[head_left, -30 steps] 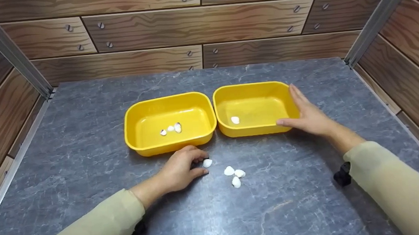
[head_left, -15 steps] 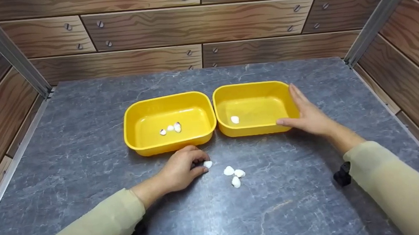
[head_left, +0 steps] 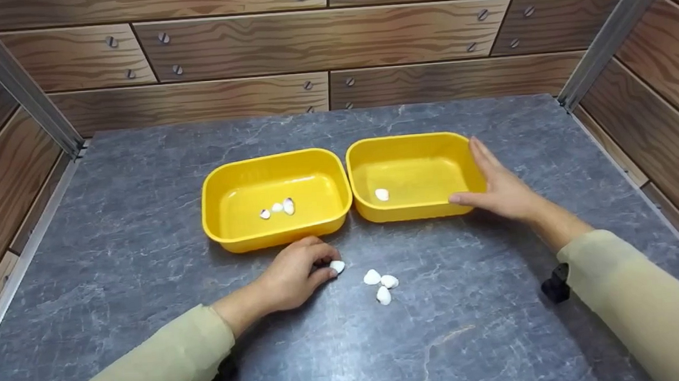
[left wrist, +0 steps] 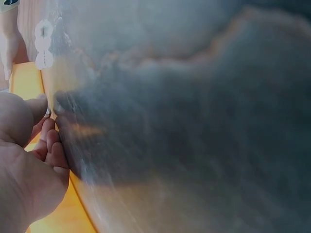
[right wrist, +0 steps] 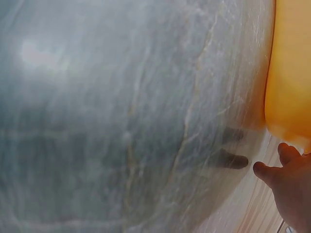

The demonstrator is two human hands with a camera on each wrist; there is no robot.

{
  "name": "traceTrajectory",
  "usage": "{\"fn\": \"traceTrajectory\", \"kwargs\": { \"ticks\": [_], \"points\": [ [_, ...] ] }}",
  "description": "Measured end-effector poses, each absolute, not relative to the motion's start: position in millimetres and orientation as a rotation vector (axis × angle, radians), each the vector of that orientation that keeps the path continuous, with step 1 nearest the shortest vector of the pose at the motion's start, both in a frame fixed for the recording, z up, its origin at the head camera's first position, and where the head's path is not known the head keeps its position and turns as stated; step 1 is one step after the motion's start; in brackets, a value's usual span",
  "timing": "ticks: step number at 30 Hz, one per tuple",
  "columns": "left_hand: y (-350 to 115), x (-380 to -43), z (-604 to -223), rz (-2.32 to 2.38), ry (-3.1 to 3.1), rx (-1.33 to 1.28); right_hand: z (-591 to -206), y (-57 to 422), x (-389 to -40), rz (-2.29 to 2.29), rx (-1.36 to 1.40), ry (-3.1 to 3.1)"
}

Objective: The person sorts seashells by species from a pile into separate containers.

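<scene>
My left hand (head_left: 291, 276) is low over the grey table, in front of the left yellow bin (head_left: 277, 239). Its thumb and index finger pinch a small white seashell (head_left: 337, 266); the left wrist view shows the shell's edge (left wrist: 47, 113) between the fingertips. To the right of it, a cluster of three white seashells (head_left: 384, 295) lies on the table. With straight fingers and thumb spread, my right hand (head_left: 508, 195) rests at the right end of the right yellow bin (head_left: 405, 212). In the right wrist view, the hand (right wrist: 289, 182) is beside the bin's orange-looking wall (right wrist: 294, 73).
Several small shells, some with purple marks, lie inside the left bin, among them a purple-edged shell (head_left: 288, 207). One white shell (head_left: 381, 195) is in the right bin. The bins stand side by side. Wood-patterned walls (head_left: 236, 49) enclose the table (head_left: 472, 335) at the back and sides.
My left thumb has closed in against the shell, which shifted slightly toward me. The right hand and both bins have stayed in place.
</scene>
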State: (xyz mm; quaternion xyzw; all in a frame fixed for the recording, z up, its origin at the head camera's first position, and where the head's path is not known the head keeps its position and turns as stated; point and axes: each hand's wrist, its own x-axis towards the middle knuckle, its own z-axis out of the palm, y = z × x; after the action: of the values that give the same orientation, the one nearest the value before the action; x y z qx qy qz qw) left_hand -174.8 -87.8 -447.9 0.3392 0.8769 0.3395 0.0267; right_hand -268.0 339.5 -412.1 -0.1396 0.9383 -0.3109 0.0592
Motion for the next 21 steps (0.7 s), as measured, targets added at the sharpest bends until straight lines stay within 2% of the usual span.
{"fn": "traceTrajectory", "kwargs": {
  "ticks": [13,21],
  "points": [
    [-87,-173,-445,1.096,2.663,1.016,-412,339,-267,-0.934,-0.437,2.854],
    [-81,-170,-425,1.082,2.592,1.056,-413,340,-268,-0.926,-0.424,2.849]
  ]
}}
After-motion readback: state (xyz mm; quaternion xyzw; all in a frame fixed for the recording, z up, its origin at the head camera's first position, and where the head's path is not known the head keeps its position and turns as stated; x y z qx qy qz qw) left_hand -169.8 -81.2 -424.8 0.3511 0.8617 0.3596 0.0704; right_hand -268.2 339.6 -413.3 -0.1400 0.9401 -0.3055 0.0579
